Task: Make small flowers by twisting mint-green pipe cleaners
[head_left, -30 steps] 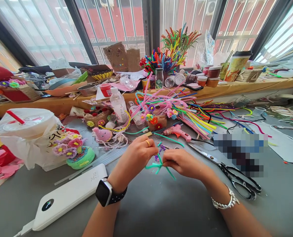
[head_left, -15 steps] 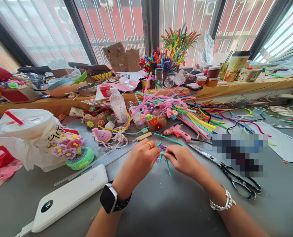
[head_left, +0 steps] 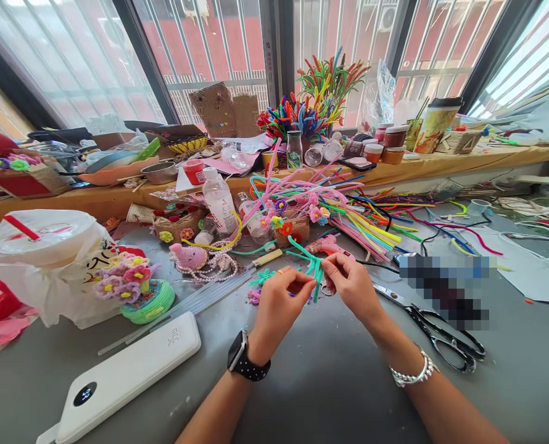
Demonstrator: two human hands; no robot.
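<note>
Teal-green pipe cleaners [head_left: 308,253], bent and gathered into a bunch, stand up between my two hands over the grey table. My right hand [head_left: 352,285] pinches them from the right between thumb and fingers. From the left, my left hand [head_left: 284,303] has thumb and fingertips closed on the lower part of the bunch. Behind my left hand lie another teal pipe cleaner shape [head_left: 261,277] and a purple fuzzy piece [head_left: 253,296], both partly hidden. A pink glue gun [head_left: 329,245] lies just beyond my right hand.
Black-handled scissors [head_left: 441,333] lie to the right. At left are a white power bank [head_left: 131,377], a fuzzy flower pot [head_left: 152,302] and a bagged drink cup [head_left: 47,246]. Loose pipe cleaners [head_left: 362,228], bottles [head_left: 219,203] and a crowded ledge [head_left: 376,176] stretch across the back.
Both hands have risen and shifted right with the teal pipe cleaners, which now point up and left. My left hand has turned over, uncovering the teal shape behind it.
</note>
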